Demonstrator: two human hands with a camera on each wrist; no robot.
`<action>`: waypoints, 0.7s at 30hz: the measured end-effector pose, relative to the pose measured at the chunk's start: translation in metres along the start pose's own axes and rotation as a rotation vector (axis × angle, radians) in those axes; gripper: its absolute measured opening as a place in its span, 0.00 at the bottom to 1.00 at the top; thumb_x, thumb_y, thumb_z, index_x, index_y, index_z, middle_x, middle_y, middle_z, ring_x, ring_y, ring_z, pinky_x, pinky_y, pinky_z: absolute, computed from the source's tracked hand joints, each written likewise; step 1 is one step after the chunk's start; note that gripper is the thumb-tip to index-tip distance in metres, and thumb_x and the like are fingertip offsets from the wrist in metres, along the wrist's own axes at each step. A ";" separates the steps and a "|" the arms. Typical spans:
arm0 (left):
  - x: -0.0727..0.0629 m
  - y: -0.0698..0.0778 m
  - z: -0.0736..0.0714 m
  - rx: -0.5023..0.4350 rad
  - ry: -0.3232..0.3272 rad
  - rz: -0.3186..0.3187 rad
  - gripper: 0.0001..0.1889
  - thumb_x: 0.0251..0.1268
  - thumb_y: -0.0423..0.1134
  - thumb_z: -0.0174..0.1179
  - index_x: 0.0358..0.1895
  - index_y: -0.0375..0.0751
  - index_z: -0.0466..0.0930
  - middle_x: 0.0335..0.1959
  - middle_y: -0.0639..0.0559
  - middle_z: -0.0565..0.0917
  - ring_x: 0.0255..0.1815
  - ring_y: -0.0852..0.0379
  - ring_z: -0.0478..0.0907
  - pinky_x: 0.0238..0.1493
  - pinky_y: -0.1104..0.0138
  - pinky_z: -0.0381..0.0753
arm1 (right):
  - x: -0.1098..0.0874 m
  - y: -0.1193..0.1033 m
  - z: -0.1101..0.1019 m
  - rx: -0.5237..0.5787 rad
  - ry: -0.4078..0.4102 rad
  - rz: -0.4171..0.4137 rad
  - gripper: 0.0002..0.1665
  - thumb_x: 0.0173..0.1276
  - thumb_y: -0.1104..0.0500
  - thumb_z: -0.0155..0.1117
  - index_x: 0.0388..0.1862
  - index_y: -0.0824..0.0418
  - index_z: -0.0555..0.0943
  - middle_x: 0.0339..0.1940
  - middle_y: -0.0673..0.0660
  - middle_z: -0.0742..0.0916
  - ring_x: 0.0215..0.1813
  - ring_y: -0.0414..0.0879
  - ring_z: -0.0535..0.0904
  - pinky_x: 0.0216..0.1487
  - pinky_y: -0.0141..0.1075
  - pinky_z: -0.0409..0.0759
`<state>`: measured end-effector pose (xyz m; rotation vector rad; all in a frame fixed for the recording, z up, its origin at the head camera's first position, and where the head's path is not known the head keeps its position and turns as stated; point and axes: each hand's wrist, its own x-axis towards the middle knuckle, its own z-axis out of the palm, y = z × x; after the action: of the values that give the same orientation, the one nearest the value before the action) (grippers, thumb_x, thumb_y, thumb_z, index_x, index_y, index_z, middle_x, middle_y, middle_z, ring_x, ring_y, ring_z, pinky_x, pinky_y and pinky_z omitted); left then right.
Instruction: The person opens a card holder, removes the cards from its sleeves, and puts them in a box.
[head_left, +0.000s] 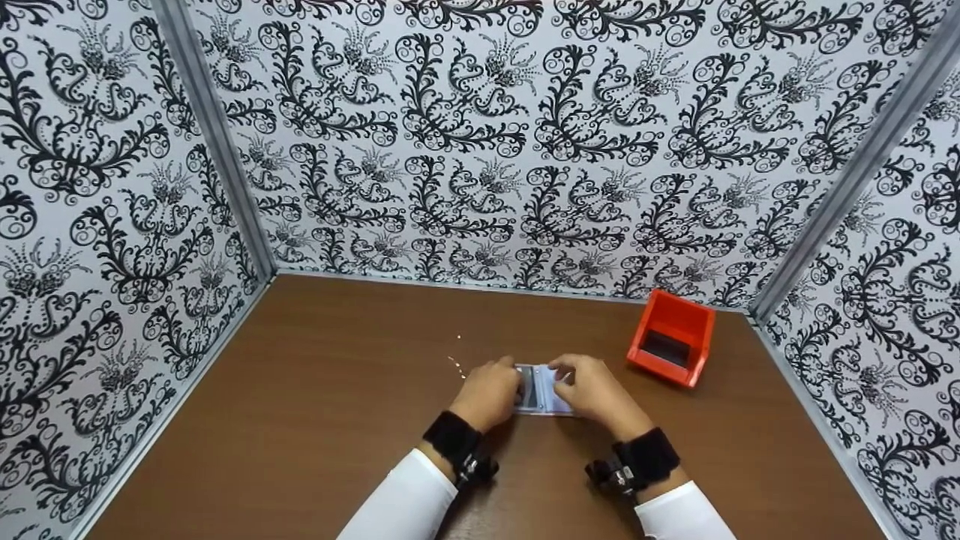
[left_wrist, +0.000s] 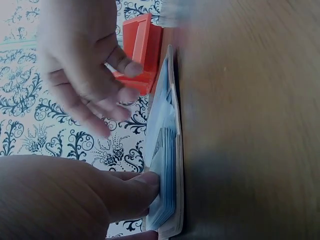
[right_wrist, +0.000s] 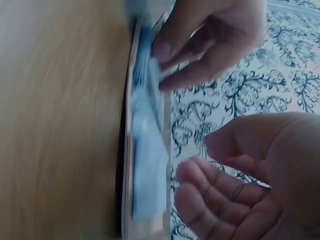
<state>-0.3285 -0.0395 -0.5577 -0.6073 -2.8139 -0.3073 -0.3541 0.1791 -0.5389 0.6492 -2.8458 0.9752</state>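
Note:
A card holder point(head_left: 538, 391) with clear plastic sleeves lies spread out on the table between both hands. On its left side, the left hand point(head_left: 489, 391) pinches the sleeves at their edge, its thumb point(left_wrist: 148, 181) against the stack. The layered sleeves point(left_wrist: 169, 167) fan slightly in the left wrist view. Over the right side hovers the right hand point(head_left: 594, 388), its fingers loosely bent with nothing between them. In the right wrist view a gap shows between the right fingertips point(right_wrist: 189, 172) and the flat right-hand sleeve point(right_wrist: 150, 180).
A red bin point(head_left: 642, 334) stands at the back right of the brown table point(head_left: 360, 390), with a dark rectangular piece point(head_left: 666, 348) in it. Small pale specks point(head_left: 456, 364) show left of the card holder. Patterned walls point(head_left: 480, 150) enclose the table's back and sides.

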 end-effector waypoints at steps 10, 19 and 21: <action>-0.002 0.001 -0.002 -0.046 -0.018 -0.063 0.06 0.65 0.27 0.71 0.42 0.38 0.93 0.46 0.44 0.89 0.42 0.45 0.91 0.48 0.52 0.93 | -0.001 0.003 0.012 0.115 -0.068 0.039 0.26 0.70 0.67 0.74 0.67 0.68 0.87 0.51 0.64 0.93 0.54 0.57 0.91 0.58 0.53 0.91; 0.000 -0.001 -0.002 -0.128 -0.023 -0.083 0.05 0.62 0.27 0.71 0.35 0.41 0.90 0.43 0.44 0.90 0.39 0.47 0.90 0.46 0.52 0.93 | 0.000 0.006 0.014 0.128 -0.069 0.091 0.26 0.69 0.68 0.73 0.67 0.67 0.87 0.52 0.62 0.94 0.53 0.54 0.91 0.52 0.44 0.90; 0.000 -0.002 -0.002 -0.135 -0.023 -0.088 0.05 0.64 0.27 0.70 0.34 0.42 0.89 0.42 0.44 0.91 0.38 0.47 0.90 0.46 0.52 0.93 | 0.001 0.006 0.015 0.129 -0.066 0.104 0.26 0.69 0.68 0.73 0.67 0.67 0.87 0.52 0.62 0.94 0.53 0.53 0.91 0.51 0.42 0.89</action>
<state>-0.3290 -0.0415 -0.5557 -0.5184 -2.8647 -0.5129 -0.3563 0.1739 -0.5538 0.5586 -2.9192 1.1831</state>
